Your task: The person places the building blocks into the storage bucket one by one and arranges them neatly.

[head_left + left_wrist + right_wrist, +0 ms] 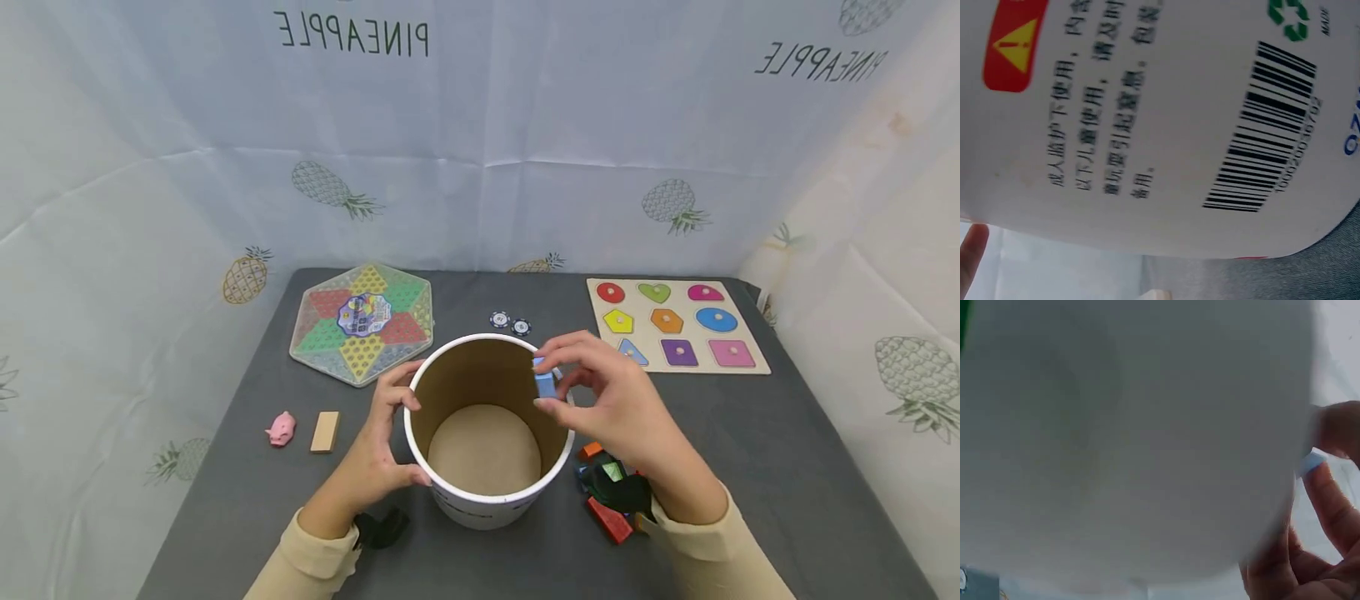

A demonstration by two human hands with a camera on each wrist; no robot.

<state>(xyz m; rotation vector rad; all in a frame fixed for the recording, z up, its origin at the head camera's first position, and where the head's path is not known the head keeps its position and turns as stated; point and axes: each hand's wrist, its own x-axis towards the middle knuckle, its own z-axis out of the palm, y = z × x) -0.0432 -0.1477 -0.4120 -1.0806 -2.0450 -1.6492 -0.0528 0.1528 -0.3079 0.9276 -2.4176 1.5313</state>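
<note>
A round white cardboard bucket (491, 500) stands upright with its brown inside floor showing. My left hand (378, 442) holds it at the left side, fingertips at the rim and thumb lower down near the front. Above the bucket's right rim, my right hand (611, 396) pinches a small blue block (545, 382) between thumb and fingers. In the left wrist view the bucket's printed wall (1179, 125), with a barcode, fills most of the picture. The bucket's blurred wall (1135, 437) hides much of the right wrist view, where the blue block (1313, 462) shows between fingers.
Several coloured blocks (609, 521) lie under the right wrist. A pink pig (281, 429) and a wooden block (326, 432) lie to the left. A Chinese checkers board (330, 354), two poker chips (510, 322) and a shape puzzle board (648, 333) are farther back.
</note>
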